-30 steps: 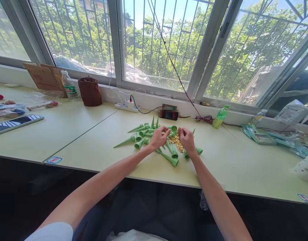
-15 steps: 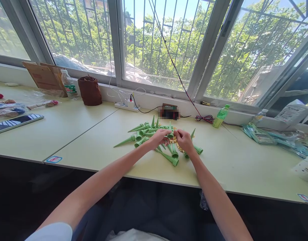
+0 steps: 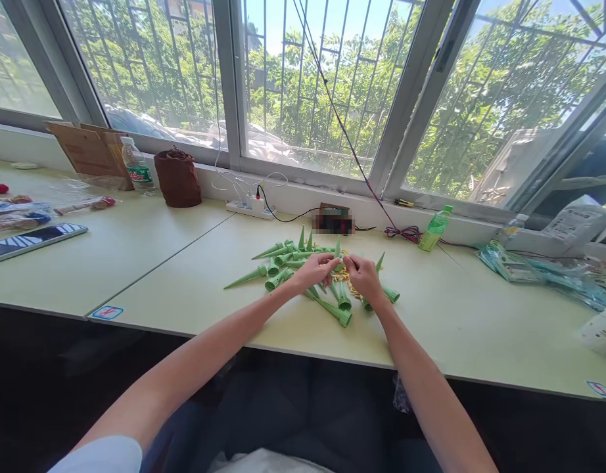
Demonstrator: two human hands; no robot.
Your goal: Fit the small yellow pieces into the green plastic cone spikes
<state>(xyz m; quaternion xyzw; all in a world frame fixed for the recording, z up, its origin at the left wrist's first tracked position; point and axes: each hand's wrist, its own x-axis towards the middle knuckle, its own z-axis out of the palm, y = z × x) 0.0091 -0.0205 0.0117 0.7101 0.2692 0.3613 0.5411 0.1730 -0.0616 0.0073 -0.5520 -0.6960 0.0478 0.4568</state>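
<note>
Between my hands a green plant watering spike [image 3: 337, 248] points upward. My left hand [image 3: 317, 270] is closed around its lower part. My right hand [image 3: 365, 274] is pinched right beside the spike, its fingertips close to my left thumb; whatever lies in that pinch is hidden. Beneath and around both hands lies a loose heap of similar green spikes [image 3: 340, 316], with hollow ribbed caps and pointed ends. Small yellow pieces [image 3: 353, 289] are scattered among them, mostly under my right hand.
Beyond the heap sit a dark, partly blurred device [image 3: 334, 220] and a power strip [image 3: 251, 207]. A green bottle [image 3: 435, 228] stands right of a coiled cable [image 3: 402, 234]. Farther left are a brown bag [image 3: 177, 179] and a phone [image 3: 37, 242]; plastic packets [image 3: 520, 266] lie at right.
The spike between my hands has shifted, so its pointed end shows more and its open cap is now covered by my fingers. My right hand has moved very slightly.
</note>
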